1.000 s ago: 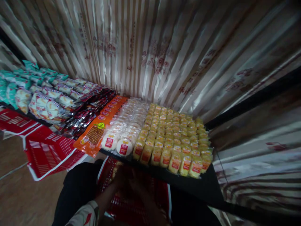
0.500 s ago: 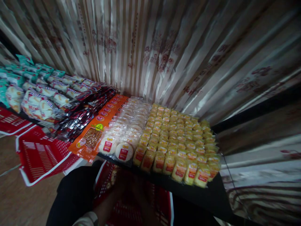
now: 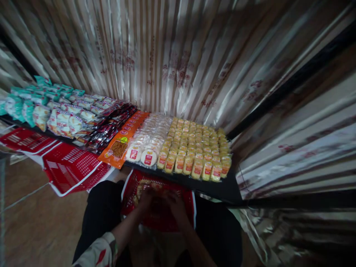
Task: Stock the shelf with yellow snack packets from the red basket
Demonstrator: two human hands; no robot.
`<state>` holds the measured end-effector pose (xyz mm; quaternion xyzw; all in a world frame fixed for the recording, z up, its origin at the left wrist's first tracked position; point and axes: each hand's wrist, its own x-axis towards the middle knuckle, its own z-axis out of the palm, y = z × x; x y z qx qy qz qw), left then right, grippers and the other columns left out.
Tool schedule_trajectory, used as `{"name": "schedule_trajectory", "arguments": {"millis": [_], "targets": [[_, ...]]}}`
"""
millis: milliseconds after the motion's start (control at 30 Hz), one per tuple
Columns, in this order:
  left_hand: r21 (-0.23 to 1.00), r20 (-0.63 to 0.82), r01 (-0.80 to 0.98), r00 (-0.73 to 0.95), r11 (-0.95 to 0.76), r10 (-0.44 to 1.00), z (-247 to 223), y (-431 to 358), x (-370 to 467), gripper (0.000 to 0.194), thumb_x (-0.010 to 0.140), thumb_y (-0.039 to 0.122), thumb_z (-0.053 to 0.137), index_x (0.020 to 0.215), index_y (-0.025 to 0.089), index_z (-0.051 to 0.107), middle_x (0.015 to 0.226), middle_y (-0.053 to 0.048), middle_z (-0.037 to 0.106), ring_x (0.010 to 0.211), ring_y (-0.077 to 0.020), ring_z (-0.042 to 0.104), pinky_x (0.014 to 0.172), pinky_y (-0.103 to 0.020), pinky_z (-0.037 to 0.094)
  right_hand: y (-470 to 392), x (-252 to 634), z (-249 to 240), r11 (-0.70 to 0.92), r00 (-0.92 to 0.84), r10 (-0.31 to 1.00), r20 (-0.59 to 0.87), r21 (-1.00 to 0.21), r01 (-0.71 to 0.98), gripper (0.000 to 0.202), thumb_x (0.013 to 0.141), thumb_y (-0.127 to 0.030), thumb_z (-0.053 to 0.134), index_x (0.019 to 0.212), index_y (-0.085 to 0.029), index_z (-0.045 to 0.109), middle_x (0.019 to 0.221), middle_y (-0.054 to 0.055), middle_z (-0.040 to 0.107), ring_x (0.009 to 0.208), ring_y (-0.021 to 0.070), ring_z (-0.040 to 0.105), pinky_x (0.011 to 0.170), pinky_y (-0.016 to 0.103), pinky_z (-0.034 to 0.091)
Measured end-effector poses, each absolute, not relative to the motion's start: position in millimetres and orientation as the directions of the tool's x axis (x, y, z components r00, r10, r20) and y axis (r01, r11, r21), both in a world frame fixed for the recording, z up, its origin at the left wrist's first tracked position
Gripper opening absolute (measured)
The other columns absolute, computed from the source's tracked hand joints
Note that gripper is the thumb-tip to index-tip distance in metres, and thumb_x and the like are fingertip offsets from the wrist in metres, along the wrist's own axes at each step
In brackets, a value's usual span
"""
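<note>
I am looking down at the bench (image 3: 222,189), which is carrying rows of yellow snack packs (image 3: 194,148) near its front edge. Below that edge the red basket (image 3: 186,218) is sitting on my lap, both hands reaching into it. My left hand (image 3: 146,198) and right hand (image 3: 176,207) are lying close together over something dark; I cannot tell their grip.

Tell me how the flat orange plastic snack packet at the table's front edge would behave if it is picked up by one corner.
The flat orange plastic snack packet looks thin, so it would probably droop. Its glossy film may feel slippery. It already overhangs the dark table, so a push could slide it off.
</note>
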<state>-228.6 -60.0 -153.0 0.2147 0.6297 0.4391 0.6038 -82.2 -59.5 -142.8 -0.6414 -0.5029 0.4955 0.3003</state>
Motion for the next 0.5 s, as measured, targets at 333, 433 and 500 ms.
{"name": "schedule_trajectory", "arguments": {"millis": [333,433,500], "targets": [[0.803,-0.558,-0.359,-0.17,0.476,0.812,-101,-86,-212,0.024,0.07,0.015,0.062,0.09,0.017,0.049,0.059,0.005,0.056,0.049,-0.0097,0.058,0.043,-0.016,0.039,-97,-70,-113,-0.225,0.143,0.969,-0.202,-0.959,0.173,0.043,0.069,-0.054,0.053,0.095,-0.02,0.052,0.087,0.007,0.066,0.073,0.0196,0.065,0.062,0.031,0.053],[0.829,-0.511,-0.355,-0.165,0.433,0.844,-85,-94,-205,0.023,0.071,0.012,0.059,0.091,0.018,0.048,0.061,0.005,0.056,0.049,-0.0082,0.058,0.042,-0.015,0.039,-100,-63,-107,-0.213,0.157,0.969,-0.19,-0.966,0.148,0.044,0.068,-0.054,0.056,0.096,-0.021,0.051,0.083,0.005,0.065,0.069,0.0186,0.065,0.059,0.03,0.053],[0.845,-0.484,-0.342,-0.163,0.41,0.86,-78,-100,-204,0.024,0.071,0.013,0.059,0.091,0.018,0.048,0.063,0.005,0.057,0.049,-0.0082,0.058,0.042,-0.015,0.04,-101,-60,-104,-0.217,0.156,0.968,-0.196,-0.967,0.133,0.043,0.068,-0.054,0.055,0.094,-0.021,0.051,0.08,0.005,0.064,0.065,0.0187,0.065,0.057,0.03,0.053]]}}
